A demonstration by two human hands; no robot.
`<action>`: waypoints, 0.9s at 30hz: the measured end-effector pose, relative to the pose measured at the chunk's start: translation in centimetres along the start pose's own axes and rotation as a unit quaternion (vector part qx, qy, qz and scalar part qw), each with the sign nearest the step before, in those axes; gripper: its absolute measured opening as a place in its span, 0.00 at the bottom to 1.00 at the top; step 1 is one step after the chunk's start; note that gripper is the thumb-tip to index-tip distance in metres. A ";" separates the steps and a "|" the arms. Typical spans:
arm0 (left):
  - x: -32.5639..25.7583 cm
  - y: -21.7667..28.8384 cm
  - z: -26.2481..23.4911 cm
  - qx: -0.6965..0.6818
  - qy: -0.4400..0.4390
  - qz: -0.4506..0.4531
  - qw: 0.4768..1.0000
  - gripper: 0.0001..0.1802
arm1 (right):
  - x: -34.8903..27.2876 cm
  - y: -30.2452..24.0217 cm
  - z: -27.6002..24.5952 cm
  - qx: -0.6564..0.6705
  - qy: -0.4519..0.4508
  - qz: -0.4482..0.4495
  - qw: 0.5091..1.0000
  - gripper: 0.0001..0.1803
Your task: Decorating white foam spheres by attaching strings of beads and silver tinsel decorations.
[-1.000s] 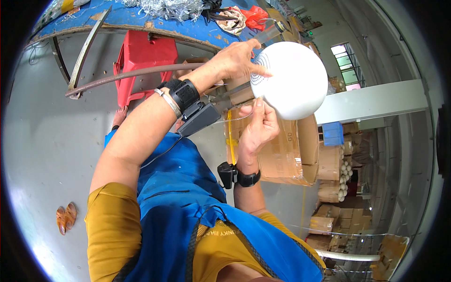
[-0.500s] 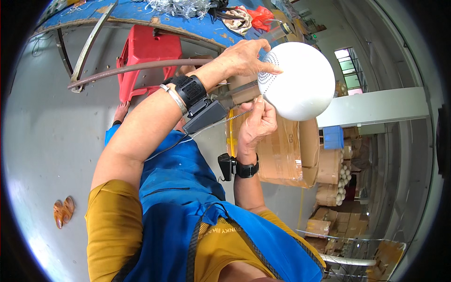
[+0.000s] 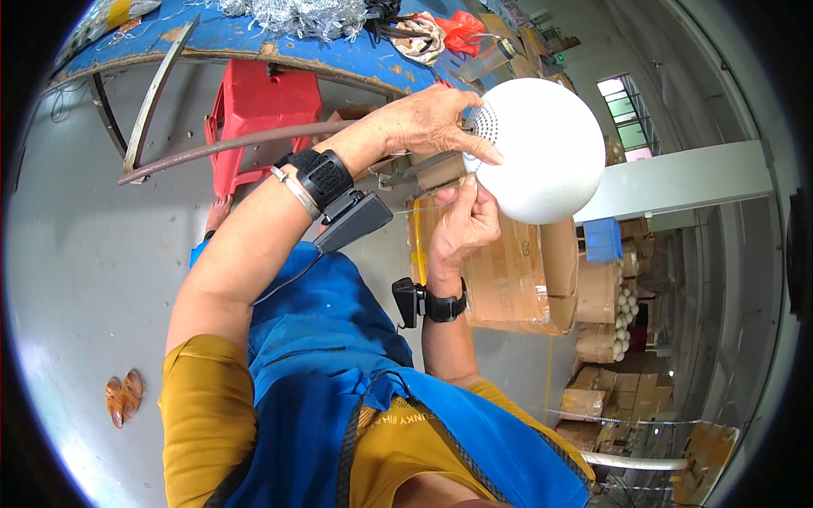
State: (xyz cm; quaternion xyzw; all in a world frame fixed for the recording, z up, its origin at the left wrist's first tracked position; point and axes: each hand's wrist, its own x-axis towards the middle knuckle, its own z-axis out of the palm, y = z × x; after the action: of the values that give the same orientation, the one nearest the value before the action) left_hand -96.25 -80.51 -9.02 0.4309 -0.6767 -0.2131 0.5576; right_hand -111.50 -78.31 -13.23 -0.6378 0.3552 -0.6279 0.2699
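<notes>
A smooth white ball (image 3: 546, 152) is held up at the upper right of centre. Several curved rows of small silvery beads (image 3: 486, 124) cover its left end. My left hand (image 3: 436, 120) grips the ball at that beaded end, thumb on the near face and fingers going behind it. Just below, my right hand (image 3: 466, 222) pinches a thin beaded strand (image 3: 415, 208) against the ball's lower left edge. Its fingertips touch the ball, and the bit of strand between them is hidden. Black straps with small dark boxes sit on both wrists.
A blue worktable (image 3: 182, 38) with a heap of silvery strands (image 3: 309, 15) stands at the far side. Below its edge are a red plastic stool (image 3: 262, 110) and a brown curved bar (image 3: 229, 146). An open cardboard box (image 3: 508, 279) lies behind my right hand. Sandals (image 3: 124, 398) rest on the floor.
The ball has turned a little in my hands, so its bead rows now show as rounder rings. My left forearm has shifted slightly left, and less of the strand shows.
</notes>
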 end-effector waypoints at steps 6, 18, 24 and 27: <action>0.6 -0.5 1.0 0.028 0.103 -0.021 0.994 0.36 | -0.2 -0.6 0.1 0.019 -0.017 -0.024 0.999 0.08; 0.8 -0.6 1.2 0.003 0.149 -0.047 0.988 0.34 | -0.7 -1.2 -1.5 0.051 -0.055 -0.019 0.997 0.05; 0.7 -0.1 1.2 0.035 0.156 -0.049 0.986 0.33 | -0.4 -0.4 -1.5 0.022 -0.048 -0.014 0.998 0.06; 0.6 -0.3 1.4 0.037 0.166 -0.045 0.984 0.31 | 0.0 0.0 -1.2 0.025 -0.036 -0.012 0.999 0.07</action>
State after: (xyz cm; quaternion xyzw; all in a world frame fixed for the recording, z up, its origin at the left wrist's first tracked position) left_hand -97.42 -81.43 -9.31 0.5102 -0.5619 -0.1383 0.6362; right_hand -112.70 -78.23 -13.17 -0.6571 0.3217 -0.6163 0.2913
